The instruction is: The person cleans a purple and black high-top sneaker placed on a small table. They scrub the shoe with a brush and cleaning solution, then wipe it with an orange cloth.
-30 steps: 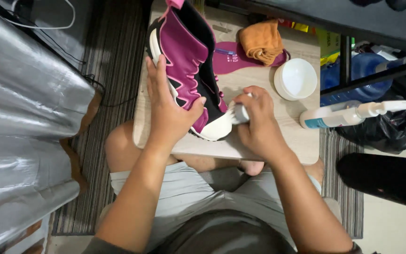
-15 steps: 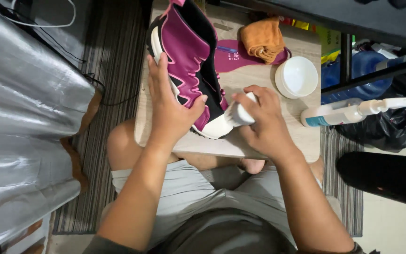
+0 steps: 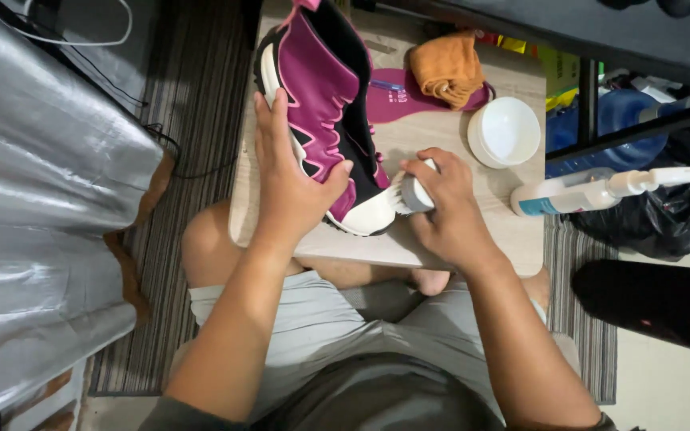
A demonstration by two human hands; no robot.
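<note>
Left hand (image 3: 293, 179) clamps the magenta shoe (image 3: 325, 112) tilted on the low table (image 3: 441, 247), steadying its white toe for the small brush (image 3: 410, 194) gripped in the right hand (image 3: 449, 211).

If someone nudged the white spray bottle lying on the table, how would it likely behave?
The spray bottle lies on its side near the table edge, so its round body would probably roll rather than tip. Its nozzle overhangs the edge, so a push that way might send it off. The smooth plastic looks somewhat slippery.
</note>
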